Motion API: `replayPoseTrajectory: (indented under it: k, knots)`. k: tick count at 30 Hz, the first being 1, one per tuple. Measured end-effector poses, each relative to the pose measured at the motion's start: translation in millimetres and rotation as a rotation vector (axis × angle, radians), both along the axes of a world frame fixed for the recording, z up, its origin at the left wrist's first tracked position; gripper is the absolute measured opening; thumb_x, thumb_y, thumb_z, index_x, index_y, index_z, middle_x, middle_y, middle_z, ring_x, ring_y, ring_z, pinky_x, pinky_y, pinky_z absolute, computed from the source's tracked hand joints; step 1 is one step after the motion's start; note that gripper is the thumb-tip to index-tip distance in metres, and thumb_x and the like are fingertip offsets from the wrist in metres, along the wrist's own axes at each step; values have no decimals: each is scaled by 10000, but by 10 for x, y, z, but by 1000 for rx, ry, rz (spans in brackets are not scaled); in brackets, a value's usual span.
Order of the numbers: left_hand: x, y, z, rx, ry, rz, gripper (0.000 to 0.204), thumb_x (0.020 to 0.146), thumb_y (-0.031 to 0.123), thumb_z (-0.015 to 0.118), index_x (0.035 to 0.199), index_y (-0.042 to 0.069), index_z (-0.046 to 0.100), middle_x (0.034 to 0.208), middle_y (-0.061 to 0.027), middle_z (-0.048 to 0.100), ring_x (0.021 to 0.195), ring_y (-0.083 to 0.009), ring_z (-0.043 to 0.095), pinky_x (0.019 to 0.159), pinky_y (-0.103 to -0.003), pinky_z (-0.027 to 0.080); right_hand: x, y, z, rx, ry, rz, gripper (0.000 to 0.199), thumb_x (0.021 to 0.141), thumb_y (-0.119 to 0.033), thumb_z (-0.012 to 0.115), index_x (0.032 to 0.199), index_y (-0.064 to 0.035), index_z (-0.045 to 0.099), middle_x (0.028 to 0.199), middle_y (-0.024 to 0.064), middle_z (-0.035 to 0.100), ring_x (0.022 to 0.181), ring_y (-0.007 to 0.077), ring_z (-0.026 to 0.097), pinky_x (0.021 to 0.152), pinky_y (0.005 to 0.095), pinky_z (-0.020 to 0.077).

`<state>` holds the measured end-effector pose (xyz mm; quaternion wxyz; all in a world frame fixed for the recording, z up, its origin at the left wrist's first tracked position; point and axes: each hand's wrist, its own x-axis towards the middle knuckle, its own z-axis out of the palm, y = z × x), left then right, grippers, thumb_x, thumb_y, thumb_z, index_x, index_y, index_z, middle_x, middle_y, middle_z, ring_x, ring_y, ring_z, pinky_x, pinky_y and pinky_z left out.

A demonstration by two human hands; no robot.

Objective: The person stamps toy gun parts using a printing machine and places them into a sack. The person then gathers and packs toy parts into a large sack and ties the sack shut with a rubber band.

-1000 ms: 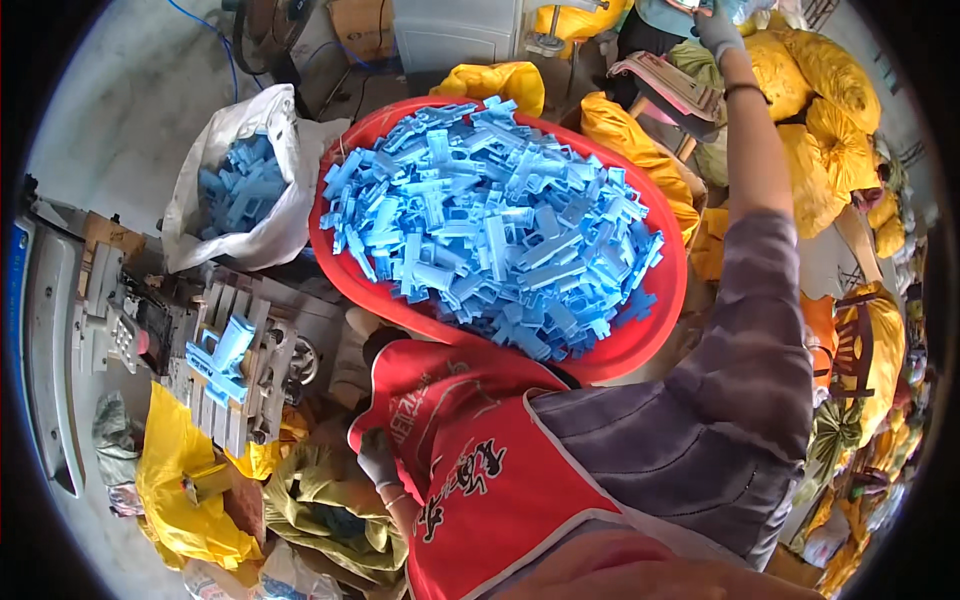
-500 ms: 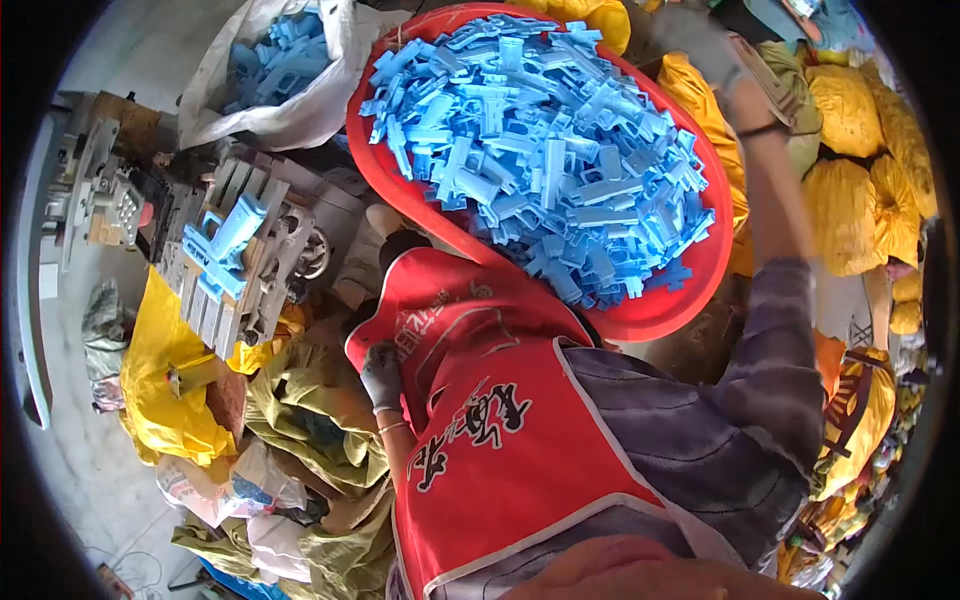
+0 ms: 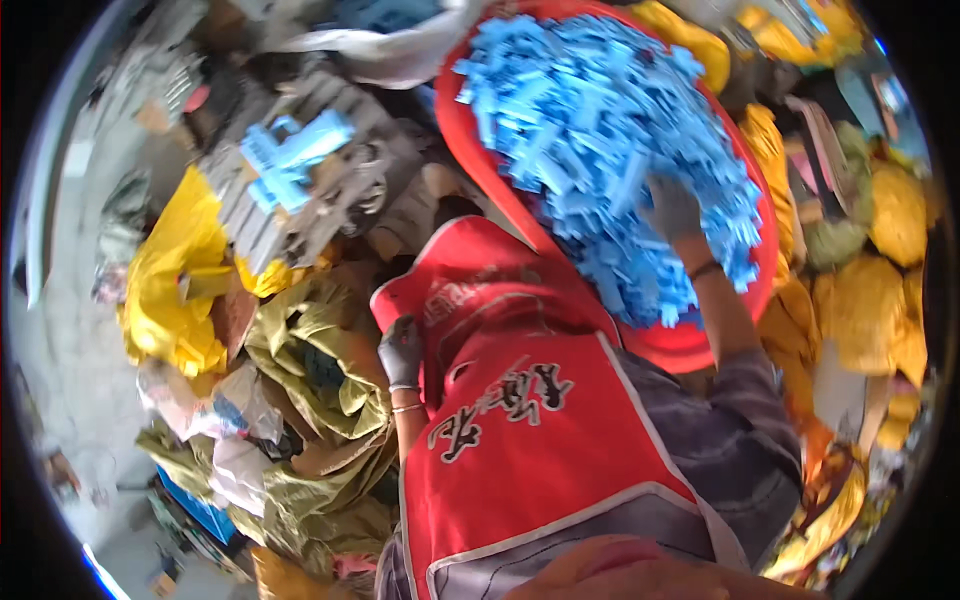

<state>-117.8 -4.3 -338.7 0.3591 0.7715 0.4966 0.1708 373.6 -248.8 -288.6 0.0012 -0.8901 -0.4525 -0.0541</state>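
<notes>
Closest to me, the red apron (image 3: 545,440) covers my front, and my left hand (image 3: 402,352) rests at its left edge, fingers loosely curled; I cannot tell whether they pinch the cloth. To the left of it slumps an open green sack (image 3: 275,325). Farther out, my right hand (image 3: 675,208) is down at the heap of blue pieces (image 3: 590,150) in the red tub (image 3: 690,350). Half a second ago it was outside the tub, up by the yellow bags on my right; now it touches the heap, so the pieces are within its grasp. Its fingers are bent and partly hidden, and blur keeps me from telling whether they have closed on one. Left of the tub, another blue shape (image 3: 295,155) lies on the slatted bench (image 3: 250,225), on the slats as before. Beyond, the white sack (image 3: 400,62) stands against the tub's far left side.
</notes>
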Motion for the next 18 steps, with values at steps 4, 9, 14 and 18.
replayPoseTrajectory:
  k: [4,9,14,18]
  knots:
    - [357,64,439,80,-69,-188,134,843,136,580,925,64,659,900,-132,659,831,-313,635,728,-373,508,-342,209,-143,-8,-16,-32,747,632,-398,742,1257,-81,482,1088,138,555,1022,327,522,883,445,411]
    - [586,261,1073,340,-83,-228,152,828,136,590,941,52,648,930,-134,655,899,-313,612,785,-379,486,-373,468,44,119,-9,-39,726,684,-344,735,1286,-50,454,1144,180,551,1048,357,534,908,452,416]
    - [597,349,1704,510,-179,-90,172,787,43,604,954,58,646,984,-113,651,907,-300,605,801,-378,485,-381,481,117,355,285,-24,630,827,-233,633,1372,-64,369,1269,193,509,1100,388,529,888,457,443]
    - [569,498,2221,648,-239,-3,194,786,20,604,974,51,638,973,-126,645,912,-307,599,809,-367,480,-310,480,-57,529,254,-30,417,937,-204,505,1326,-64,449,1228,179,562,1059,338,583,856,399,475]
